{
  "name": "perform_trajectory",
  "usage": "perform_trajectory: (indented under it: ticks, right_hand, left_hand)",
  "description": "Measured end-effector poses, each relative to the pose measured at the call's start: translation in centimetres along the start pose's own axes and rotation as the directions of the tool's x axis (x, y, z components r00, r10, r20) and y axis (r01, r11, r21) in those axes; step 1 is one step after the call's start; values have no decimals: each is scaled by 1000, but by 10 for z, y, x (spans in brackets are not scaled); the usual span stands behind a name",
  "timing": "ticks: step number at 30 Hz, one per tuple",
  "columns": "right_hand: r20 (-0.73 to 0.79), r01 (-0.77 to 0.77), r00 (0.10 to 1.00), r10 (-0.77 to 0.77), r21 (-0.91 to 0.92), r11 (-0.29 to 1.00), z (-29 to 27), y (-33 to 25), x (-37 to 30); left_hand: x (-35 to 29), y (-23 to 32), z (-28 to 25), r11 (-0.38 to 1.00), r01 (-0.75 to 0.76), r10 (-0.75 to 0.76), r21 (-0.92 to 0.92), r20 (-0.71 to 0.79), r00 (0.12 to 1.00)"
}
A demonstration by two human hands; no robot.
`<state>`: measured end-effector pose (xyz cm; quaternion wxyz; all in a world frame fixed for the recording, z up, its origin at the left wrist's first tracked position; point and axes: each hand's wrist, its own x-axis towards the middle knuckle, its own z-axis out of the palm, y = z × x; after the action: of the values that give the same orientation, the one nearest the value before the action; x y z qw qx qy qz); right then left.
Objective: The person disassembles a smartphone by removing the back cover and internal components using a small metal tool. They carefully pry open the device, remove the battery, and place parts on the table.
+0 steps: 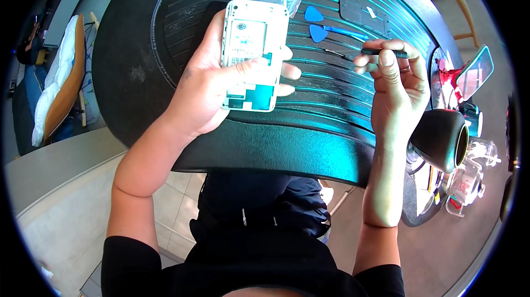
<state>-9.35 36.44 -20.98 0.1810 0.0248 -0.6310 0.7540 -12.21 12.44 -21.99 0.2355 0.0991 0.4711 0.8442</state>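
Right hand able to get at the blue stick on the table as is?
Probably yes: the blue stick appears close to the right hand, with its length mostly uncovered. The black-handled screwdriver in that hand would likely hamper a grip, though.

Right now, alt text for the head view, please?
A person's left grip holds an opened white rectangular phone above a curved black ribbed table; the right grip holds a slim black-handled tool. Two blue triangular picks lie on the table.
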Motion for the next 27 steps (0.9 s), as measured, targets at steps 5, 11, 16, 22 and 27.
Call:
perform_trajectory:
  ticks: [5, 11, 16, 22, 27]
  right_hand:
    - [-17, 44, 999, -48, -195, 980, 2, 14, -6]
    - [145, 108, 988, -59, -352, 930, -7, 25, -9]
    - [317, 143, 931, 179, -771, 620, 13, 20, -5]
    - [376, 269, 924, 66, -764, 587, 2, 46, -3]
    - [349, 222, 928, 132, -799, 559, 8, 44, 0]
  left_hand:
    - [-5, -6, -3, 926, -131, 138, 353, 5, 990]
    - [-2, -4, -3, 964, -69, 95, 257, -91, 991]
    - [-2, -2, 1, 972, -6, 46, 236, -163, 985]
    - [-4, 3, 6, 972, -1, 36, 234, -146, 989]
    - [-4, 3, 5, 974, -2, 35, 225, -143, 989]
